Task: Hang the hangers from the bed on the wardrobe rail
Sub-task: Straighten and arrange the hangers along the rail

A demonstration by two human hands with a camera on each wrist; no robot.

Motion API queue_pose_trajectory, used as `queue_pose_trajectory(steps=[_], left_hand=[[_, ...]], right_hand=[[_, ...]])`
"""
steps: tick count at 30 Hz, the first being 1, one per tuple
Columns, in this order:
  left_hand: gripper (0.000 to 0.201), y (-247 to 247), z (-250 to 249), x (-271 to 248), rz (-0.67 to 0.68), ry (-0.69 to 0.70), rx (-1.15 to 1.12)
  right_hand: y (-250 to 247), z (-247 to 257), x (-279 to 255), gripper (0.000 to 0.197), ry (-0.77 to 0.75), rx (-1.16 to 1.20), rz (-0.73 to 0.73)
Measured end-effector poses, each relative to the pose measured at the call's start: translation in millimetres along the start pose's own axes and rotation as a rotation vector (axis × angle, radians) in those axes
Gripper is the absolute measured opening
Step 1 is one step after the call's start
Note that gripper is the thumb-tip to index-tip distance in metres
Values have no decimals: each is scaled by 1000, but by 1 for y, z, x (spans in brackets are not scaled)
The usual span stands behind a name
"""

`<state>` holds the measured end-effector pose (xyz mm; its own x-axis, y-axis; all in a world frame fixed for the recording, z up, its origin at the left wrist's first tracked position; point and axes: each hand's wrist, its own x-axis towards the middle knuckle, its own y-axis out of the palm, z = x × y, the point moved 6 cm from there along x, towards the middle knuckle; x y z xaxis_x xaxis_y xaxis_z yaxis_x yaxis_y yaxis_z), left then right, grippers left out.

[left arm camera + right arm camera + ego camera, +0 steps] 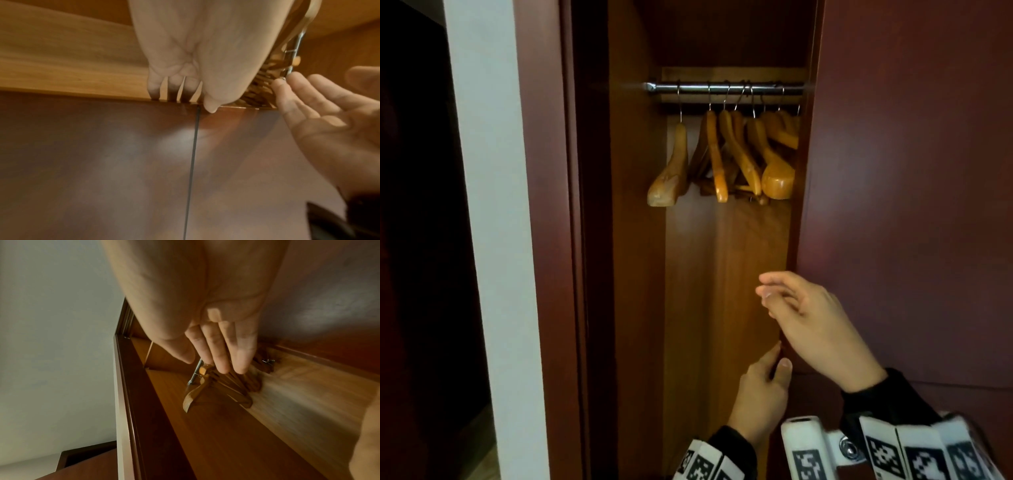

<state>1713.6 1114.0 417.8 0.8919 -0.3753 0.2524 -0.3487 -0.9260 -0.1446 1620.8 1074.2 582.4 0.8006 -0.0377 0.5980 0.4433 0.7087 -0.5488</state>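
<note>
While reaching for the door (911,205) edge, apparently to slide it: left hand (760,397) fingers hooked behind it, right hand (811,318) spread, empty. Hangers (726,154) crowded on the far rail (722,88).

Open room below the wooden hangers (726,154) inside the wardrobe, down along the bare back panel (726,257). Crowded along the rail (722,87), with one gap near its left end. Hemmed in rightward by the door (911,205), leftward by the side wall (637,240).

Two bare hands, black sleeves (873,397), white wrist bands (914,448) printed with black square-coded markers, one silver screw (848,448)
</note>
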Motion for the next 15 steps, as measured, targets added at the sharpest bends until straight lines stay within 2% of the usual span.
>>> queue_pose_trajectory(steps=[3,10,13,15], left_hand=[[54,16,-4,5,38,21,7],[77,60,-4,21,133,-29,-32],[72,76,-10,24,145,-13,38],[70,84,-14,25,102,-2,43]], right_hand=[[-10,-10,-1,31,20,-26,-4],[-39,-41,3,39,94,21,-61],[-50,-55,2,46,139,65,-83],[-56,-63,1,52,170,78,-96]])
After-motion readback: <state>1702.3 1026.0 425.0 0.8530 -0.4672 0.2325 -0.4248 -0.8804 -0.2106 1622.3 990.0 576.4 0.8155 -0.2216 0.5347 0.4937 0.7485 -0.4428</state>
